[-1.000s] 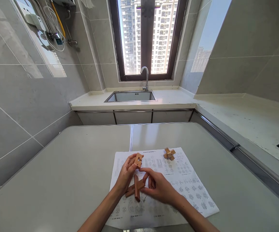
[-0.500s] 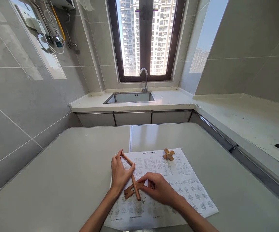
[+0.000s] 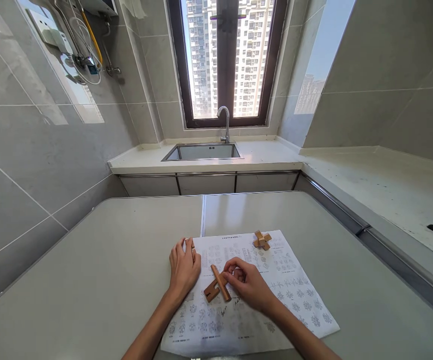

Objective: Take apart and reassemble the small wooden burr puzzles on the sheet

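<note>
My right hand (image 3: 247, 281) pinches the upper right end of a flat, notched wooden puzzle piece (image 3: 210, 293) with a small dark mark. Across that piece, at its notch, lies a short round wooden rod (image 3: 221, 284); whether it sits in the notch or only on top, I cannot tell. My left hand (image 3: 184, 267) rests at the paper's left edge with its fingers curled over another wooden piece (image 3: 193, 245), of which only a bit shows. Under both hands is a printed paper sheet (image 3: 254, 325) covered with puzzle diagrams. An assembled wooden cross puzzle (image 3: 262, 240) sits at its far right.
The sheet lies on a pale table (image 3: 89, 280) with a seam down its far half. Beyond are a counter (image 3: 269, 155) with a steel sink (image 3: 201, 151) and tap (image 3: 225, 122) below a window. Another counter (image 3: 396, 185) runs along the right.
My left hand has drawn back leftward from the crossed pieces, taking a thin wooden piece with it. My right hand has moved slightly up and right with the notched piece and rod.
</note>
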`<state>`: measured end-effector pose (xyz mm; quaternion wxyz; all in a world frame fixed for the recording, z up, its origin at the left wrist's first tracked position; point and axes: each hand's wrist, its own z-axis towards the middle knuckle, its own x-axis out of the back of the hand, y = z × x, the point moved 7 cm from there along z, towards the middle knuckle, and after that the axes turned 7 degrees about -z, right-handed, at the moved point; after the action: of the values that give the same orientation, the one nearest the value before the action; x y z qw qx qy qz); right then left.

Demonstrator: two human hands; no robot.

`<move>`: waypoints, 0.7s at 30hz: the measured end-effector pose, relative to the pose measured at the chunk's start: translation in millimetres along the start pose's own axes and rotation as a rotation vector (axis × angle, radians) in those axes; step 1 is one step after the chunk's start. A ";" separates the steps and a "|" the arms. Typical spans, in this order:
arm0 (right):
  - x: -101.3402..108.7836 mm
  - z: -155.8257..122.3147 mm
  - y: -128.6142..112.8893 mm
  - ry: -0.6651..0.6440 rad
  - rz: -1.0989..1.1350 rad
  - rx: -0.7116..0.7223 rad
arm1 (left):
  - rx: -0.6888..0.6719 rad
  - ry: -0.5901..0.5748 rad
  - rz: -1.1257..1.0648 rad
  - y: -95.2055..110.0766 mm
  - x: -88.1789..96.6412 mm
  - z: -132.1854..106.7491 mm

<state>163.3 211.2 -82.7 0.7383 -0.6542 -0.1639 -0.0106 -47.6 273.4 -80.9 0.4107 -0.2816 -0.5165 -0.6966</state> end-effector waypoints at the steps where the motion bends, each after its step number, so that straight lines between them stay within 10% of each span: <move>1: 0.9 0.3 1.3 0.003 0.048 -0.010 | -0.020 0.005 -0.001 1.8 0.8 -1.0; 6: 5.6 4.3 14.5 0.027 0.251 -0.090 | -0.214 0.043 -0.216 30.0 19.6 -6.2; 12: 23.3 9.0 22.6 0.216 0.295 -0.110 | -0.473 -0.231 -0.479 74.0 22.9 -19.2; 21: 18.5 8.4 14.7 0.130 0.466 -0.092 | -0.195 -0.484 -0.731 63.5 -0.9 -22.4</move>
<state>182.3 225.2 -91.3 0.6992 -0.7052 0.0401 0.1105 8.3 244.1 -57.6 -0.0237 -0.2727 -0.5951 -0.7556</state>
